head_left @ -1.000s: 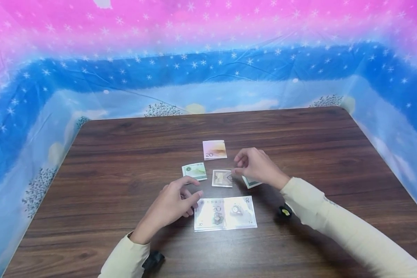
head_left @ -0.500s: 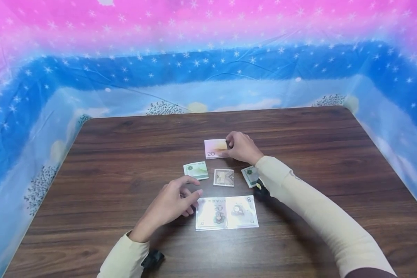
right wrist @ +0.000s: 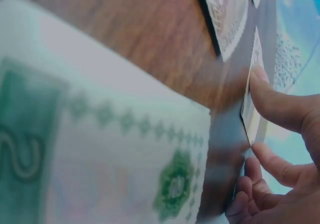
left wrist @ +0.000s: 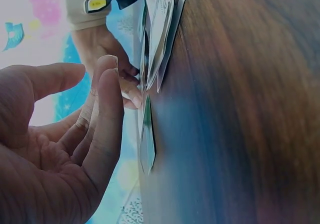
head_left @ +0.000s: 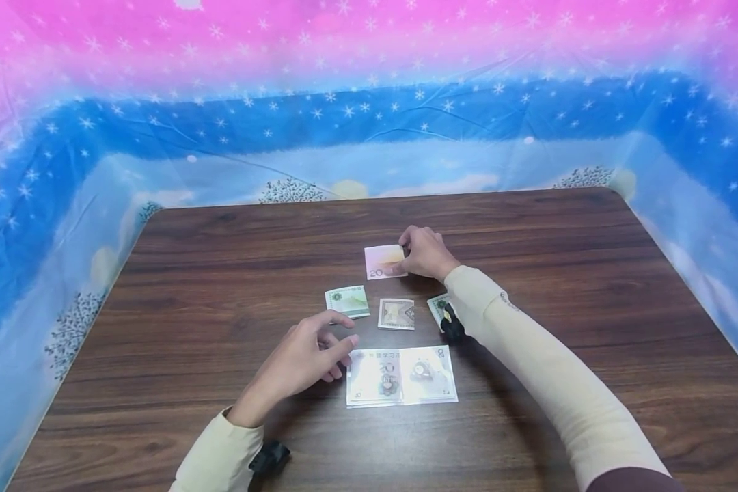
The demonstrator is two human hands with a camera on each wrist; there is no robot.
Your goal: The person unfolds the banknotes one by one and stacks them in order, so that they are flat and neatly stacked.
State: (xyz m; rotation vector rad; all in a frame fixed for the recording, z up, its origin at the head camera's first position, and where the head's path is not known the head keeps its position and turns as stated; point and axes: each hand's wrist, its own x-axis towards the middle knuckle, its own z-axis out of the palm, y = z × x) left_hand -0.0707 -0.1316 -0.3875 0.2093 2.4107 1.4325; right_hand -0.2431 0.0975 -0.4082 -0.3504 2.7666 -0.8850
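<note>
At the far middle of the table, my right hand pinches the right edge of a folded pink-and-yellow 20 banknote. The right wrist view shows the thumb on its face and the index finger at its edge. My left hand hovers by the left end of several unfolded pale banknotes, its fingers loosely bent around nothing. Between the hands lie a folded green banknote and a folded brown banknote. Another folded green banknote is partly hidden under the right wrist.
The dark wooden table holds the notes near its middle. A pink and blue snowflake cloth hangs around its far and side edges. Black straps with small devices sit on both wrists.
My right hand has moved from above the right green banknote, forward and left to the 20 banknote, and taken its edge. That note has shifted very slightly right. The left hand stays still.
</note>
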